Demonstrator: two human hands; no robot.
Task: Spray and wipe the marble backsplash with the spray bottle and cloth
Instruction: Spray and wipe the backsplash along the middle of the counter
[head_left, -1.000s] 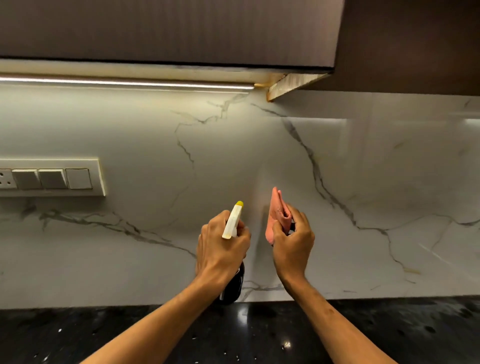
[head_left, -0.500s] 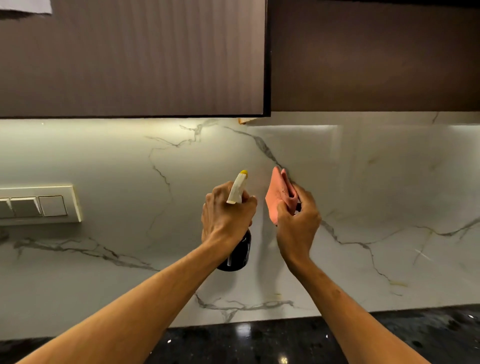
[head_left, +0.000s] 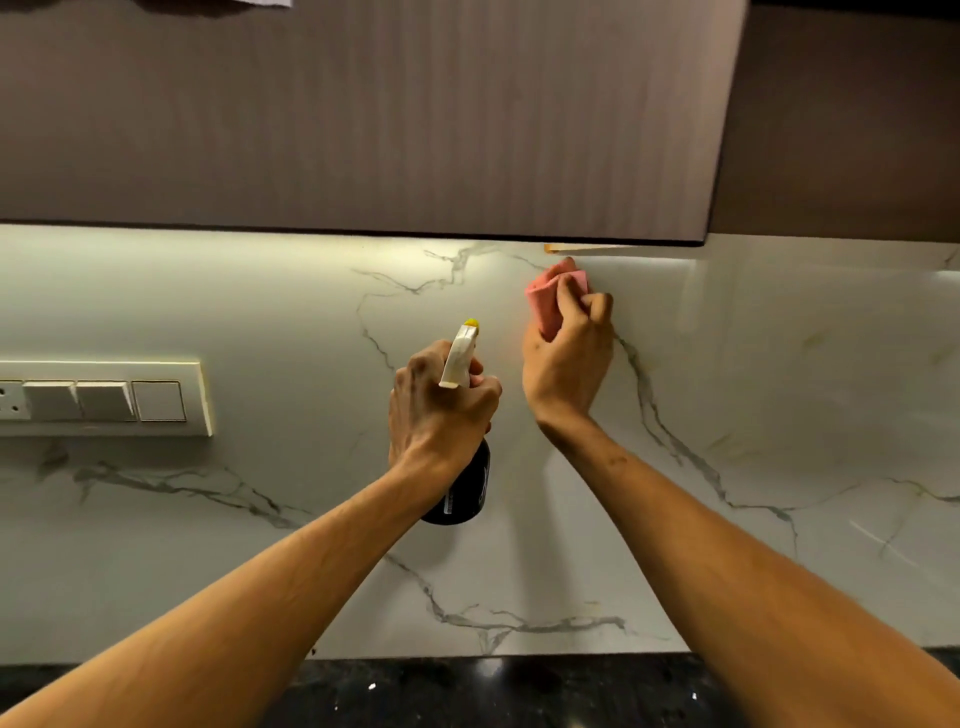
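Both hands busy: our left hand (head_left: 441, 410) wraps spray bottle (head_left: 460, 374), nozzle toward marble backsplash (head_left: 779, 389); our right hand (head_left: 569, 358) bunches pink cloth (head_left: 553, 293) against marble, just under cabinet (head_left: 363, 114). Risk: spray drifts left onto switch panel (head_left: 104, 397); knuckles knock cabinet edge.

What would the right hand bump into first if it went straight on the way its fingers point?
Probably the bottom edge of the cabinet: the right hand points up the backsplash, its cloth just below that edge. Depth is hard to judge.
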